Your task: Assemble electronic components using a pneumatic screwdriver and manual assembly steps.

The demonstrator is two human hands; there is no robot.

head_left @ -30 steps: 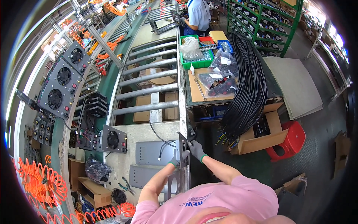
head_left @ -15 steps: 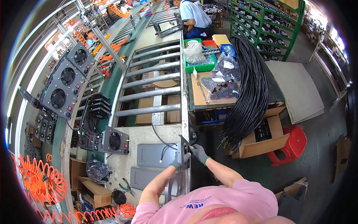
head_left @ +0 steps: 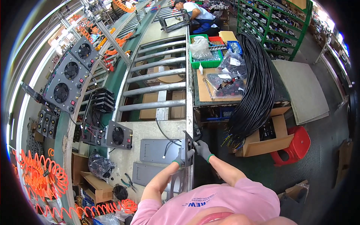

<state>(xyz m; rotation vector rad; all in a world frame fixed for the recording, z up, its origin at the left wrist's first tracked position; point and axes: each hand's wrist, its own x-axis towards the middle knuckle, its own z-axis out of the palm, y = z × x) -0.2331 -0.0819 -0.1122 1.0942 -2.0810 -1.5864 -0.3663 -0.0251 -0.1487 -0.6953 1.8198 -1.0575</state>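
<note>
A grey metal panel (head_left: 184,147) with a dark end plate stands upright at the worktable's right edge. My left hand (head_left: 183,160), in a grey glove with a green cuff, grips it from the left side. From the right, my gloved right hand (head_left: 203,150) reaches the panel's edge with its fingers closed together; what they pinch, if anything, is too small to tell. A black cable (head_left: 163,132) with a white connector runs by the panel. Under and beside my left arm lie two flat grey covers with slots, one cover (head_left: 152,150) farther away and another cover (head_left: 144,173) nearer.
Left on the table are a grey fan unit (head_left: 118,135), pliers (head_left: 130,183) and a loose black fan (head_left: 120,192). A roller conveyor (head_left: 155,88) lies ahead. Black cables (head_left: 258,90) hang off the right bench above an open carton (head_left: 268,146) and red stool (head_left: 300,144). A co-worker (head_left: 198,15) bends far ahead.
The whole view has shifted slightly. Both hands stay at the panel, with my right hand's fingers a little nearer its upper part. The co-worker far ahead has leaned lower toward the conveyor.
</note>
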